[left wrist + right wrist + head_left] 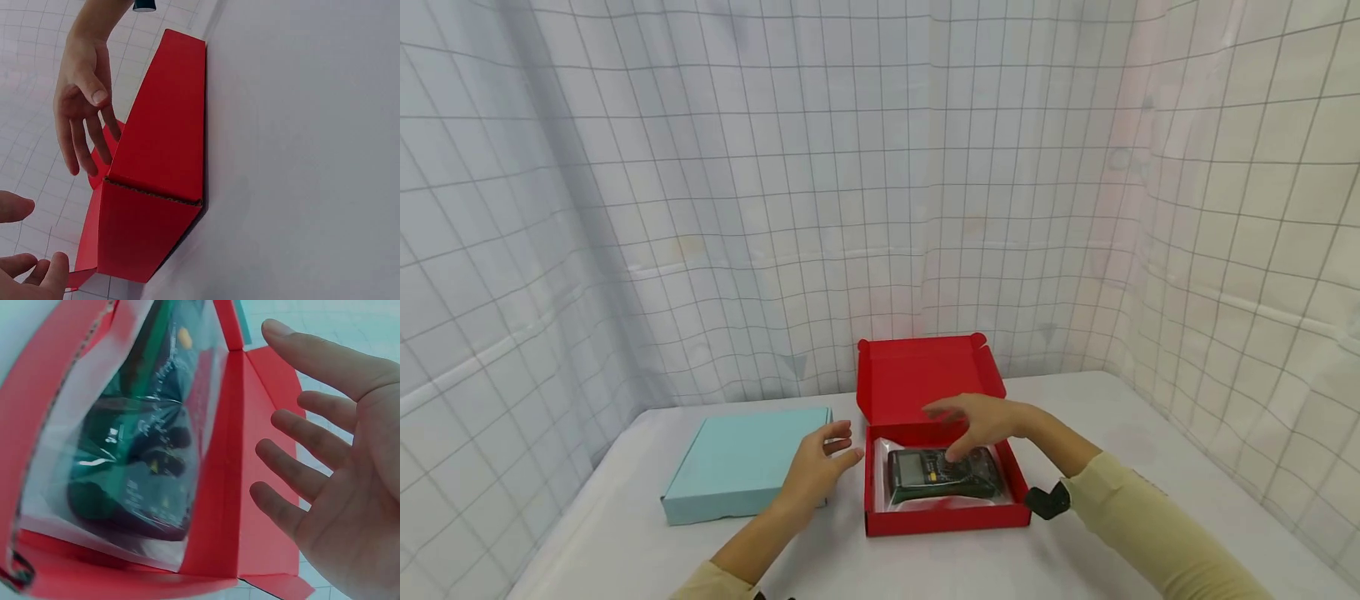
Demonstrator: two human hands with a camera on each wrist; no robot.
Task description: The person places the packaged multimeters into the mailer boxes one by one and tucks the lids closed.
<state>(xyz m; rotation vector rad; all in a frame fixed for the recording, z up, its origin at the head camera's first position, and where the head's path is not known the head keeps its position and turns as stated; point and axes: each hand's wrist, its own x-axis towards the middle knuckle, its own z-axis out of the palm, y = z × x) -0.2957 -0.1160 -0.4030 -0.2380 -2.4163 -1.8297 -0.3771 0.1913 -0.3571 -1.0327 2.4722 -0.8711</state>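
While both hands hang over the work with nothing in their grasp, the dark green and black digital multimeter [936,485] lies face up in a crinkled clear plastic bag [883,492], its grey screen toward the left side of the shallow red cardboard box [947,523] that holds it. Hinged along the box's back edge, the red cardboard lid [917,383] stands folded back, near the back edge of the white cloth-covered surface [1097,483]. The right hand [981,418] is spread wide above the box, fingers apart (the right wrist view shows its palm clear of the multimeter). The left hand [818,468], moderately wide with thumb and slightly bent fingers parted, is just outside the box's left edge. Farther left, a closed, flat, pale blue cardboard box [748,458] lies toward the surface's back left corner. Cream sleeves [1142,525] cover the forearms, and a white curtain with a dark grid [820,192] hangs behind the surface.
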